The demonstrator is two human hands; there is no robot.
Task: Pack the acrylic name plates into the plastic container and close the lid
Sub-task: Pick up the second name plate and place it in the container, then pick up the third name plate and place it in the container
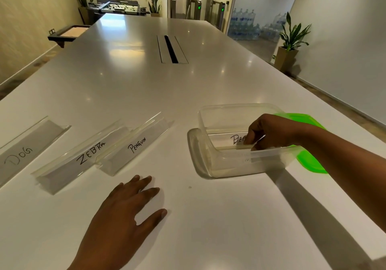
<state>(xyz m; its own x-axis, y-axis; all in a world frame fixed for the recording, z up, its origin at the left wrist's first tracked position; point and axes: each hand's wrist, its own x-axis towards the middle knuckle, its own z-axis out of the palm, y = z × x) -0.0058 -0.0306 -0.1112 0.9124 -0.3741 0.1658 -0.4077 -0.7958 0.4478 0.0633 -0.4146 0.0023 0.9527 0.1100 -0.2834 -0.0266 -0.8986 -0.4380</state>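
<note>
A clear plastic container (213,115) stands open on the white table, right of centre. My right hand (269,130) reaches over its near wall and grips a name plate marked "BEA…" (226,139) inside it. The green lid (309,161) lies flat on the table behind and under my right wrist. Three more acrylic name plates lie to the left: "PENGUIN" (133,147), "ZEBRA" (83,157) and "DOG" (25,150). My left hand (127,213) rests flat on the table, fingers spread, holding nothing, below the "PENGUIN" plate.
The long white table (129,77) has a cable slot (171,49) in its middle. A dark tray (69,32) sits at the far left edge. Potted plants, water bottles and turnstiles stand beyond the table.
</note>
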